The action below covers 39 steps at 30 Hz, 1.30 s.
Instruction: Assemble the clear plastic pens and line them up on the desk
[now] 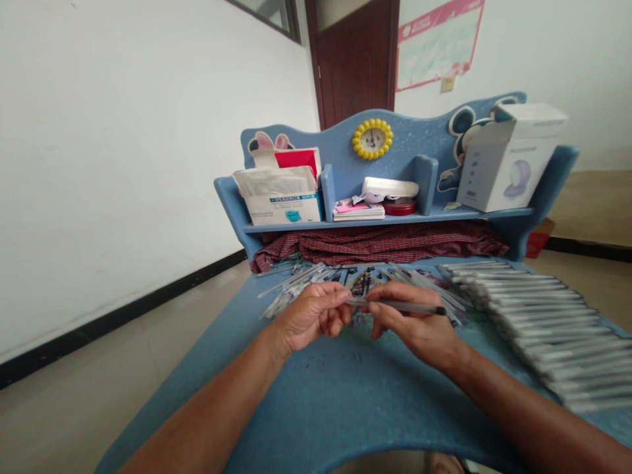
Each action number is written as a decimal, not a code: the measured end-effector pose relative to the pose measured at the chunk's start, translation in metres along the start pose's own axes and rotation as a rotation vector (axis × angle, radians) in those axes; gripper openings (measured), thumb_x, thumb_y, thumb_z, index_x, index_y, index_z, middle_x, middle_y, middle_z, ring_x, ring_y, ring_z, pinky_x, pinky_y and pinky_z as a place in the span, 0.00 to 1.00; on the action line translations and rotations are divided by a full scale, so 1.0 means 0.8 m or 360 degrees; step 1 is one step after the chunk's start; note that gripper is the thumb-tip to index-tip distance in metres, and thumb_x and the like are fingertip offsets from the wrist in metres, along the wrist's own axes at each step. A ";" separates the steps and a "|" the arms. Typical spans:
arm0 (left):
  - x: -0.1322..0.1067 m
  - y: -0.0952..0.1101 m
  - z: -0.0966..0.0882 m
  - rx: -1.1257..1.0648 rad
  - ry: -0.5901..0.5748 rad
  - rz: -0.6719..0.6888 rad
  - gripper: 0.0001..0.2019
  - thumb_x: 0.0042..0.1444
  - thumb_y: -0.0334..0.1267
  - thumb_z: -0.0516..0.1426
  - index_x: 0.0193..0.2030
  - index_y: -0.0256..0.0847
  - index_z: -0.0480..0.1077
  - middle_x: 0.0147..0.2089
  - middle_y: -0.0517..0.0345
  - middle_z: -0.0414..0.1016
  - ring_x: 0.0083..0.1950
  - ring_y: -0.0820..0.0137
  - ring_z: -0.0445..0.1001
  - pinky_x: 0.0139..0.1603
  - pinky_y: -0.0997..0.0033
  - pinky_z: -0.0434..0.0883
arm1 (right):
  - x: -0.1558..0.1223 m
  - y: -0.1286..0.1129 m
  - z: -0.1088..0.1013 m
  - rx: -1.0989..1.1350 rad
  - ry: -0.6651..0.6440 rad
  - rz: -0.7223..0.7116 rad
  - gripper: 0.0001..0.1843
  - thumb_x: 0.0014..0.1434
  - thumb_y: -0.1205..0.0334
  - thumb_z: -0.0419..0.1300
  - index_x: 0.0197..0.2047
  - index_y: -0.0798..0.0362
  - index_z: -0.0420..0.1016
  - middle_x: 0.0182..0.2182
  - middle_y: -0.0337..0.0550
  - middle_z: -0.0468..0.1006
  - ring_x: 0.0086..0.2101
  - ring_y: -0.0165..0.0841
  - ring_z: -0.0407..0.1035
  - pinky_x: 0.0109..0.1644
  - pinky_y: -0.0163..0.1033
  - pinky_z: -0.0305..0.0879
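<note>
pen: a slim grey pen [405, 307] with a dark tip at its right end, held level above the desk, just in front of the person, between the two hands.
left hand: the left hand [313, 317] has its fingertips pinched together on the pen's left end, thumb on top, the other fingers curled under.
right hand: the right hand [419, 327] is closed round the barrel, with the dark tip sticking out past it to the right.
gap between hands: small; the fingertips nearly meet at the pen's left end (whether they touch cannot be told).
desk: a blue desk [336, 388] with a speckled top, bare under the forearms.
loose heap: a loose heap [301, 280] of thin grey and dark pen pieces lies just behind the hands, spread across the middle of the desk.
row of pens: a long row of pens [538, 322] lies side by side along the desk's right edge, running from far to near.
plaid cloth: a red plaid cloth [380, 242] is bunched at the back, under the shelf.
shelf: a blue shelf [375, 222] carries a paper-stuffed box [284, 197] on the left, a red tin [399, 207] in the middle and a white carton [508, 158] on the right.
clock: a yellow-rimmed clock [372, 139] is set in the backboard.
beyond: a dark door [355, 59] and a pink-edged poster [437, 43].
</note>
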State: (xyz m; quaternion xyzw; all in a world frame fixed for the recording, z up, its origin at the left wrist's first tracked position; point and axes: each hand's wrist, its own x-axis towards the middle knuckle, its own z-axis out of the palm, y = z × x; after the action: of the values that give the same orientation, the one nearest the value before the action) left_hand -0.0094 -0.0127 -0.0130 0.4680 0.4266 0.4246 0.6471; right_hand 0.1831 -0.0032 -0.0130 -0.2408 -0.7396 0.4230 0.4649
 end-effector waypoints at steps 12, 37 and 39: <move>-0.001 -0.005 0.009 0.0189 -0.0111 0.0032 0.11 0.52 0.42 0.57 0.33 0.35 0.65 0.21 0.57 0.74 0.14 0.77 0.67 0.12 0.83 0.58 | 0.011 0.020 -0.006 0.0918 0.0054 0.0482 0.10 0.49 0.58 0.62 0.29 0.56 0.69 0.22 0.42 0.78 0.16 0.31 0.69 0.19 0.34 0.63; 0.003 -0.008 0.014 0.0193 0.0101 0.0134 0.10 0.51 0.41 0.57 0.29 0.35 0.65 0.19 0.61 0.71 0.11 0.80 0.63 0.11 0.84 0.55 | 0.011 0.021 0.002 0.1006 0.0111 0.0542 0.13 0.47 0.57 0.64 0.31 0.56 0.69 0.22 0.40 0.77 0.17 0.29 0.69 0.20 0.32 0.63; 0.005 -0.007 0.009 0.0217 0.0183 0.0176 0.10 0.51 0.41 0.57 0.29 0.35 0.65 0.19 0.61 0.71 0.11 0.81 0.62 0.11 0.84 0.54 | 0.015 0.024 -0.004 0.0971 0.0174 0.0505 0.14 0.47 0.55 0.64 0.32 0.56 0.69 0.22 0.41 0.77 0.15 0.29 0.67 0.18 0.32 0.61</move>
State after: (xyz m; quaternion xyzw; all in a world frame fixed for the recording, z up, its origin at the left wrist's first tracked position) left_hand -0.0007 -0.0120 -0.0173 0.5085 0.4644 0.4560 0.5637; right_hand 0.1800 0.0170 -0.0225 -0.2251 -0.5064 0.6781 0.4829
